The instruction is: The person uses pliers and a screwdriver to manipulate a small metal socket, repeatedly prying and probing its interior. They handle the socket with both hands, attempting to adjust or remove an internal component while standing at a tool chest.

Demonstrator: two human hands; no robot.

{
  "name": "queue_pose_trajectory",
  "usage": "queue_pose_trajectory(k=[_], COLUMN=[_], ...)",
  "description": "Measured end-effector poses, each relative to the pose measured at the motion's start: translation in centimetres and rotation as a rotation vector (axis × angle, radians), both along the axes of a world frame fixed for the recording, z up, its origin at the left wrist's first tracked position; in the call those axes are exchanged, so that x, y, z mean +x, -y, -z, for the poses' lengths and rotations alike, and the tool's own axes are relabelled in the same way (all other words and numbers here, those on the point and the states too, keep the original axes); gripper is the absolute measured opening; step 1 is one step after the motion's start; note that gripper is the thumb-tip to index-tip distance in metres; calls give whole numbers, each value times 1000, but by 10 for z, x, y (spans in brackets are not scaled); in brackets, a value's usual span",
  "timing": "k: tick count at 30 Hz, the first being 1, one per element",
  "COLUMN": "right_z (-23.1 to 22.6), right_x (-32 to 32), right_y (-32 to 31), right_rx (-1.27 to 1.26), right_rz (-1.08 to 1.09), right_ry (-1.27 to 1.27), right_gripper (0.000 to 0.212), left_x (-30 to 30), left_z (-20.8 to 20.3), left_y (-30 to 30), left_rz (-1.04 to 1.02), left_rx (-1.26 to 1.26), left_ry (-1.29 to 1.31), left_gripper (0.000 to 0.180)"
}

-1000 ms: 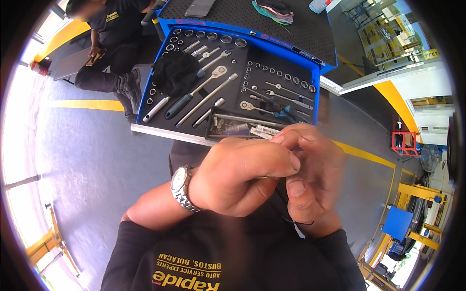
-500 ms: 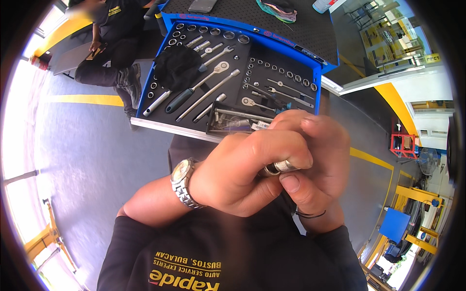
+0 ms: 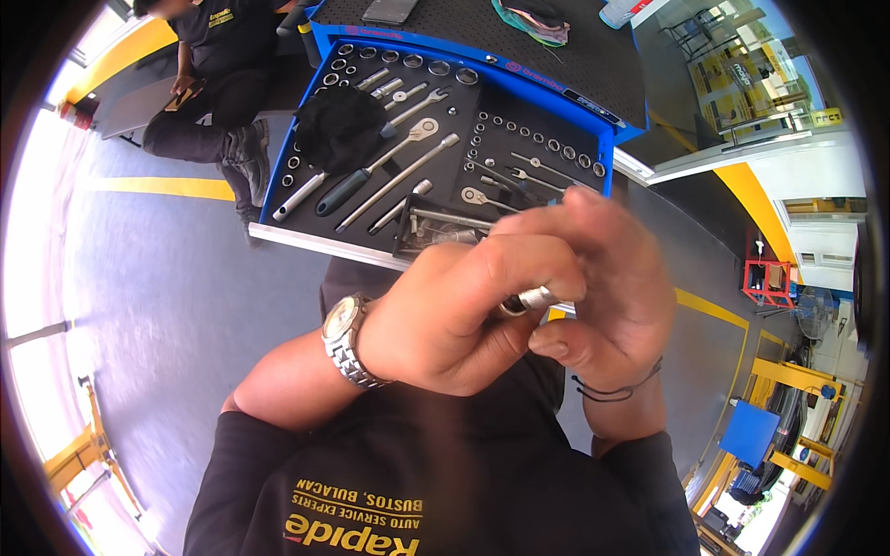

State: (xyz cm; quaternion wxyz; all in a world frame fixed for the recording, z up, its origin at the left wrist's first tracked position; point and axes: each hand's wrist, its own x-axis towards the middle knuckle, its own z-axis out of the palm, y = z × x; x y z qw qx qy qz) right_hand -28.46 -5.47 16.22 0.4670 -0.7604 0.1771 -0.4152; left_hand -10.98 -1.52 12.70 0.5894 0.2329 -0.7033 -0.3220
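Observation:
A short silver knurled metal piece, like a small socket or adapter [image 3: 532,299], is pinched in my left hand [image 3: 454,315], between the thumb and curled forefinger. My right hand [image 3: 616,287] is just to its right, slightly blurred, its fingers curved and its thumb apart from them. Nothing shows in its grasp, though its inner fingers are partly hidden behind my left hand. Beyond both hands, a pulled-out blue tool drawer [image 3: 607,176] holds sockets, a ratchet [image 3: 408,139], a long extension bar [image 3: 399,183] and a black cloth [image 3: 341,128] in dark foam.
A small black tray [image 3: 400,232] of metal bits sits at the drawer's near edge. On the cabinet top lie a phone [image 3: 389,10] and a multicoloured cloth [image 3: 533,20]. A person [image 3: 218,83] sits at the far left. Red stand [image 3: 768,281] and yellow-framed equipment stand at right.
My right hand has opened away from the metal piece; its thumb has come off it and its fingers have spread. My left hand keeps its pinch, shifted slightly.

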Motion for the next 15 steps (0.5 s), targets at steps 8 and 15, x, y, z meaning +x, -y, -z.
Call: queue_pose_trajectory(k=[8, 15], right_z=[53, 160], right_x=[-70, -112], right_y=[47, 32], right_rx=[224, 190], right_rz=[534, 853], right_ry=[-243, -377], right_gripper=[37, 13], left_x=[23, 48], left_z=[35, 51], left_y=[-5, -18], left_rz=[-175, -175], left_rx=[131, 379], left_ry=[-80, -233], left_gripper=[35, 33])
